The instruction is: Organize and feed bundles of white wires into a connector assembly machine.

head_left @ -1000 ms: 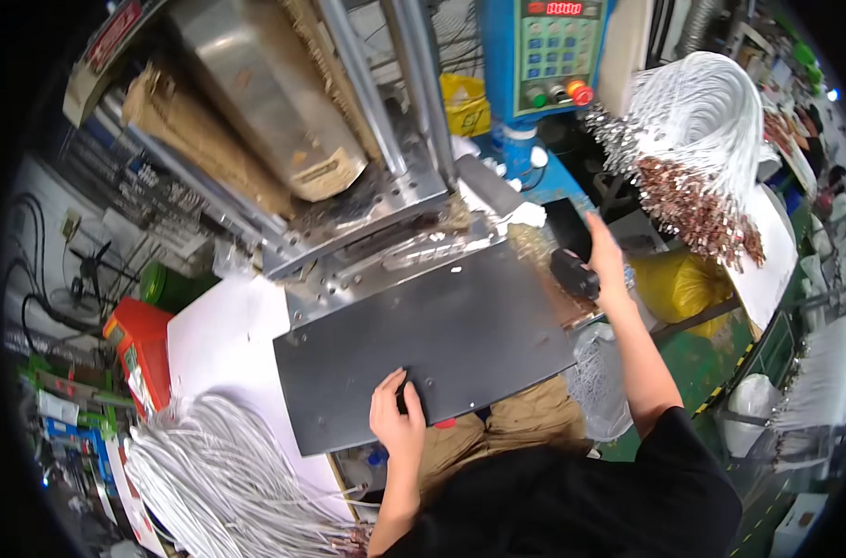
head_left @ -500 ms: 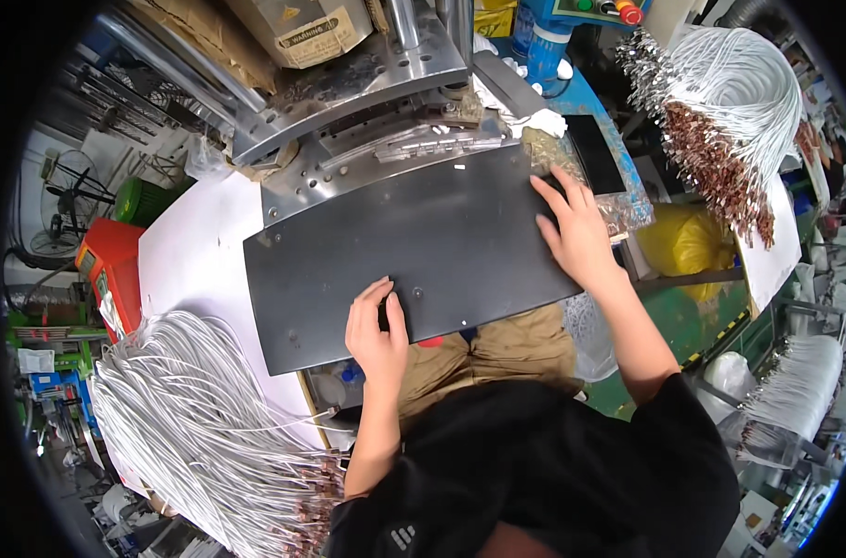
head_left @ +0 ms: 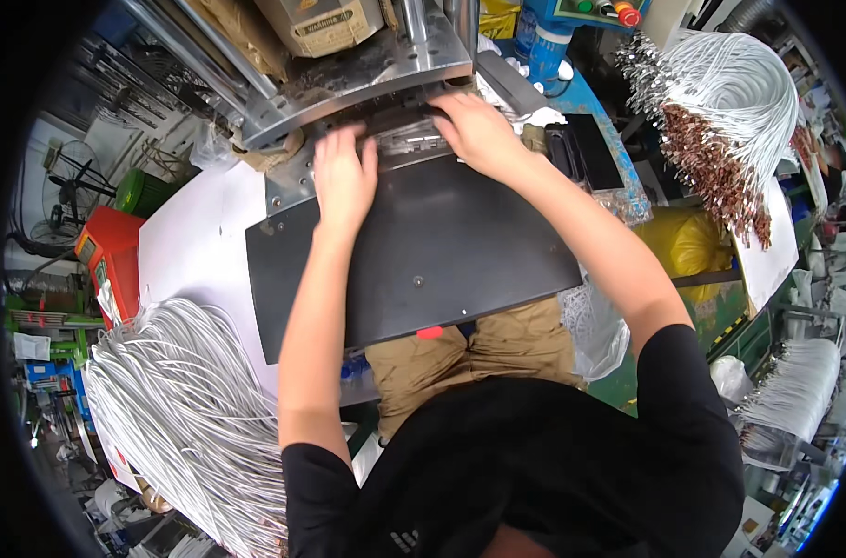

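Your left hand [head_left: 343, 181] reaches to the far edge of the black board [head_left: 469, 242], its back turned up. Its fingers run forward close together, with the thumb apart on the right. The fingertips are blurred beside the metal fixture [head_left: 409, 144], so whether they hold it cannot be told.

Your right hand [head_left: 479, 135] is at the fixture's right end, back up, fingers pointing far and left. The gap between thumb and forefinger looks narrow; the fingertips are at the shadowed edge below the press plate [head_left: 381, 79], and you cannot tell whether they grasp anything.

The fixture lies beyond the board, between your hands and under the plate. Your left forearm crosses the board from the near side, almost straight ahead; your right one slants in from the near right. White cables [head_left: 191, 418] lie at the near left, well apart from both hands.
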`<action>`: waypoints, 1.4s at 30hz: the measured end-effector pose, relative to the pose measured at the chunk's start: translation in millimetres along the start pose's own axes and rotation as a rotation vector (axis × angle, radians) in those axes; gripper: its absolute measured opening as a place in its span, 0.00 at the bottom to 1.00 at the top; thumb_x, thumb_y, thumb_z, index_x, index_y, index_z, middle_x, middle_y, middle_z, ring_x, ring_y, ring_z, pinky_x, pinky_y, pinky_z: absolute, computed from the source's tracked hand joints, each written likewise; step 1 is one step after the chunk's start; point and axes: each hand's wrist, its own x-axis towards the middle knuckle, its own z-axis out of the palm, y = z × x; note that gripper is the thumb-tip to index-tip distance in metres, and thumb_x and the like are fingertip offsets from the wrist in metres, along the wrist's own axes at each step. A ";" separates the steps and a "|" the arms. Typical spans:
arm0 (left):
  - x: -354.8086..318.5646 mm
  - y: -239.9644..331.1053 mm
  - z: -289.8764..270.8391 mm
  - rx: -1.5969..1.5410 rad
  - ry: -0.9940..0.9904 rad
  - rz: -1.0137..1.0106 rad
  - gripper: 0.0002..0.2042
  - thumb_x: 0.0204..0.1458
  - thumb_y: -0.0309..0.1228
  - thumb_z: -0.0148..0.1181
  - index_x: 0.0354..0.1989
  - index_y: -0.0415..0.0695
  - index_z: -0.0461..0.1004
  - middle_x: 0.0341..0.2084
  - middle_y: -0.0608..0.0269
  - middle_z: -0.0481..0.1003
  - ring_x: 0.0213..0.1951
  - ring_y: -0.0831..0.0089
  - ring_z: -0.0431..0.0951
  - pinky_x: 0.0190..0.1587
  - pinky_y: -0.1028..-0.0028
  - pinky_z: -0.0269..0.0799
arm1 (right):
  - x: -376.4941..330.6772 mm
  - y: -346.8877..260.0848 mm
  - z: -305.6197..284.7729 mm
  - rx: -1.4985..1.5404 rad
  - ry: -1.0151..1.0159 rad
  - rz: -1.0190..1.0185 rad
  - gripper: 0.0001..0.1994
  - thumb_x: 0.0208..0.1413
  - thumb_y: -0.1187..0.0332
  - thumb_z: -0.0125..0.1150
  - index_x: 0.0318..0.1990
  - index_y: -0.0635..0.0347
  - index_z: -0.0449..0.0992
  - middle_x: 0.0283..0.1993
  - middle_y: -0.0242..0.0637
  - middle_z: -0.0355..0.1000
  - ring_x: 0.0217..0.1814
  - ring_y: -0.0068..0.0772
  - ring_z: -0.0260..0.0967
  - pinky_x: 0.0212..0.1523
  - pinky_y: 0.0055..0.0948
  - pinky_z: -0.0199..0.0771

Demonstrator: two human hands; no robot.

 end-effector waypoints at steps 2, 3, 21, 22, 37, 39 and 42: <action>20.0 -23.3 13.9 0.086 -0.024 -0.010 0.18 0.58 0.38 0.60 0.51 0.38 0.74 0.50 0.44 0.75 0.54 0.47 0.72 0.58 0.56 0.67 | 21.7 3.3 25.0 -0.115 0.063 -0.090 0.20 0.62 0.61 0.58 0.58 0.62 0.71 0.55 0.51 0.72 0.59 0.53 0.68 0.60 0.45 0.68; 31.4 -33.9 18.6 0.170 0.031 0.034 0.22 0.60 0.42 0.56 0.55 0.37 0.71 0.53 0.44 0.73 0.57 0.47 0.70 0.59 0.55 0.65 | 33.9 1.8 34.3 -0.180 0.066 -0.099 0.22 0.63 0.58 0.57 0.58 0.63 0.70 0.56 0.52 0.71 0.61 0.53 0.67 0.60 0.46 0.67; -78.7 51.4 -104.7 -0.706 -0.266 -0.226 0.14 0.64 0.34 0.55 0.48 0.33 0.76 0.47 0.51 0.78 0.48 0.59 0.79 0.53 0.64 0.72 | -18.5 -34.0 -24.7 0.464 -0.175 0.212 0.21 0.61 0.55 0.60 0.49 0.67 0.77 0.47 0.49 0.77 0.50 0.52 0.75 0.53 0.43 0.74; -110.8 62.1 -127.4 -0.987 -0.439 -0.308 0.16 0.66 0.35 0.52 0.41 0.31 0.78 0.43 0.50 0.80 0.45 0.60 0.80 0.49 0.63 0.75 | -38.5 -33.6 -62.5 0.520 -0.248 0.383 0.21 0.63 0.54 0.59 0.46 0.67 0.78 0.43 0.45 0.79 0.45 0.45 0.78 0.47 0.38 0.77; -314.5 23.6 -82.1 -1.199 0.146 -1.133 0.19 0.68 0.45 0.48 0.47 0.39 0.73 0.39 0.55 0.79 0.40 0.69 0.79 0.43 0.70 0.74 | -311.4 -100.1 -42.8 1.089 -0.269 1.183 0.18 0.67 0.60 0.57 0.56 0.65 0.74 0.48 0.40 0.78 0.48 0.31 0.78 0.47 0.30 0.80; -322.1 19.3 -79.7 -1.195 0.132 -1.118 0.19 0.68 0.45 0.48 0.46 0.39 0.73 0.38 0.56 0.79 0.39 0.70 0.79 0.42 0.71 0.74 | -303.3 -99.2 -44.2 0.984 -0.218 1.136 0.16 0.66 0.61 0.58 0.53 0.65 0.76 0.44 0.39 0.80 0.44 0.31 0.79 0.46 0.30 0.80; -318.3 11.5 -68.7 -1.231 0.121 -1.044 0.18 0.68 0.46 0.48 0.43 0.40 0.72 0.37 0.58 0.79 0.38 0.72 0.79 0.42 0.73 0.74 | -274.5 -97.8 -53.5 0.759 -0.194 1.061 0.13 0.63 0.63 0.60 0.48 0.63 0.80 0.38 0.38 0.82 0.40 0.30 0.80 0.44 0.30 0.79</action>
